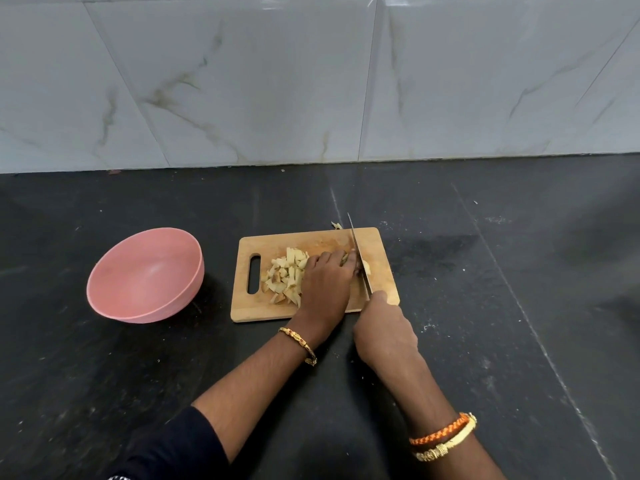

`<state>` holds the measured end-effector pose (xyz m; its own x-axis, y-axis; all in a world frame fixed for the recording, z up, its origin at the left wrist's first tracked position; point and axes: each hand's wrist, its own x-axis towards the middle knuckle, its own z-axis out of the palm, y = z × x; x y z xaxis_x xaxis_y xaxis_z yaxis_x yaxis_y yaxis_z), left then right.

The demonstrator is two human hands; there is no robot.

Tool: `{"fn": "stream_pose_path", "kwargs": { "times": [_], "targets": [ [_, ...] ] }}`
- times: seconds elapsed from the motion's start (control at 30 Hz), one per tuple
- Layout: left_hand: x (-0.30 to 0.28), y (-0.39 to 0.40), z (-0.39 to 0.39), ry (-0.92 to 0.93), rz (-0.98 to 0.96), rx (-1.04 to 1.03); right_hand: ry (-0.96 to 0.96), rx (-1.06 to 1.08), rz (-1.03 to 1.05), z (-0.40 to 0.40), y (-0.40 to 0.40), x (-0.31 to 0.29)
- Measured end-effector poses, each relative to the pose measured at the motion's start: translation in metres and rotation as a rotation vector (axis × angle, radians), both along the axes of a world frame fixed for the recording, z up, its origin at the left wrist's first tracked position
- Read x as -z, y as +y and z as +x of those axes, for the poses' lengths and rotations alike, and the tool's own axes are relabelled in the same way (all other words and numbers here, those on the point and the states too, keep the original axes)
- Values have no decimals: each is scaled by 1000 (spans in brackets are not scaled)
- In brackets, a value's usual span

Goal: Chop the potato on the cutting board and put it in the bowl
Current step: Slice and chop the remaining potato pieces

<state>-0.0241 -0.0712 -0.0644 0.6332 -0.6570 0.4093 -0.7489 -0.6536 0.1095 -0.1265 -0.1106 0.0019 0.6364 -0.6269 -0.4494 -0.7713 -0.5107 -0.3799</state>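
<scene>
My left hand (323,282) pins the last pale potato chunk (364,268) on the wooden cutting board (313,242); my right hand (384,329) grips the steel knife (358,258). Fingertips seem close to the blade, so a slip could nick them. The empty pink bowl (145,275) sits at nine o'clock.

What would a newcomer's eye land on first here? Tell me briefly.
The pink bowl, empty on the dark counter, left of the wooden cutting board. On the board, the right hand holds a knife beside the left hand, next to a pile of chopped potato.
</scene>
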Motion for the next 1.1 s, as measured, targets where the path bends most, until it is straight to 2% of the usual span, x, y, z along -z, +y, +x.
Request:
{"fn": "stream_pose_path", "kwargs": {
  "times": [0.13,0.27,0.47,0.7,1.1],
  "targets": [
    [-2,3,3,50,-62,47,-38,-12,22,-23,-8,0],
    [-4,11,4,247,-212,111,-236,50,43,-38,-13,14],
    [-8,9,6,353,-340,82,-442,78,29,-26,-17,20],
    [-11,8,1,407,-420,41,-378,-7,-7,-17,-13,21],
    [-9,5,2,391,-457,5,-429,10,26,-14,-17,25]
  ]
}}
